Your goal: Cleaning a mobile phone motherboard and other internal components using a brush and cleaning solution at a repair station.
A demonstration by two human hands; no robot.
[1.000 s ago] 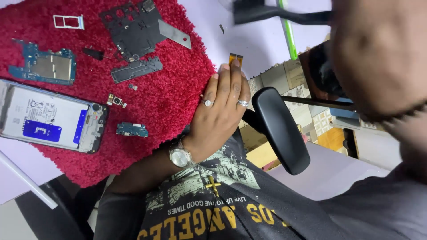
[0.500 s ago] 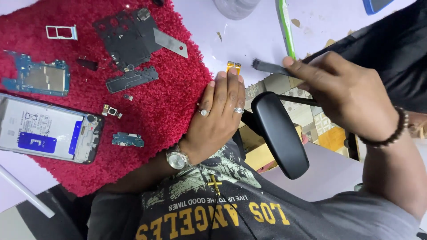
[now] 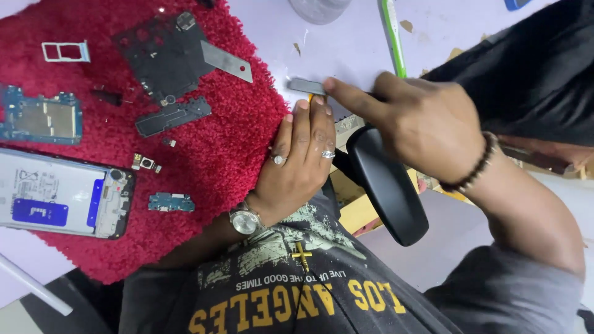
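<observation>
The left hand (image 3: 297, 161) lies flat and open at the red mat's (image 3: 204, 185) edge, fingertips pinning a small orange-tipped part; the right hand (image 3: 421, 124) pinches a dark flat tool (image 3: 307, 86) just beside it, probably prying, needing a steady slide

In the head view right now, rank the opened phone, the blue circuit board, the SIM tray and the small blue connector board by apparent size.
1. opened phone, clearly the largest.
2. blue circuit board.
3. and 4. SIM tray and small blue connector board: they look alike, so I will not rank them.
</observation>
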